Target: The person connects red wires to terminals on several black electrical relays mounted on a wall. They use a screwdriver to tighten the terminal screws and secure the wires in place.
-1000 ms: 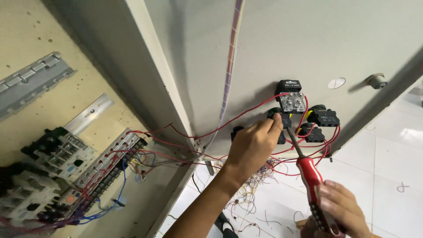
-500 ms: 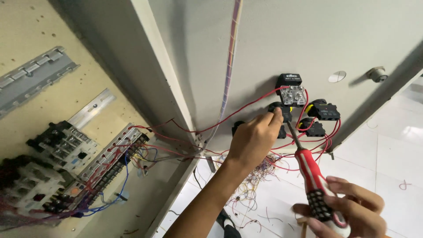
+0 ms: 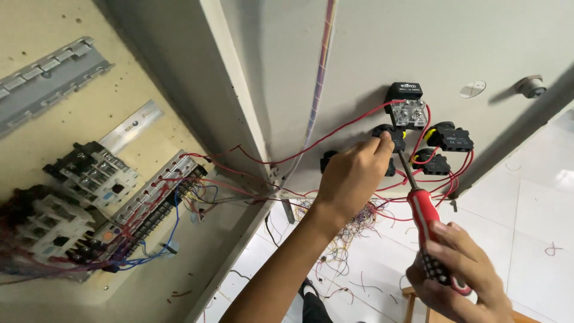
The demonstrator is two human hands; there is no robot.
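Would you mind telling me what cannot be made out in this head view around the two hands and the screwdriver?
- Screwdriver tip: hidden behind the left hand, so the screw it meets is unseen.
- Black switch block under the left fingers: mostly covered.
- Screwdriver handle end: wrapped by the right hand.
- Right hand's wrist: cut off by the lower edge.
- Terminal strip markings: too small, tangled in wires.
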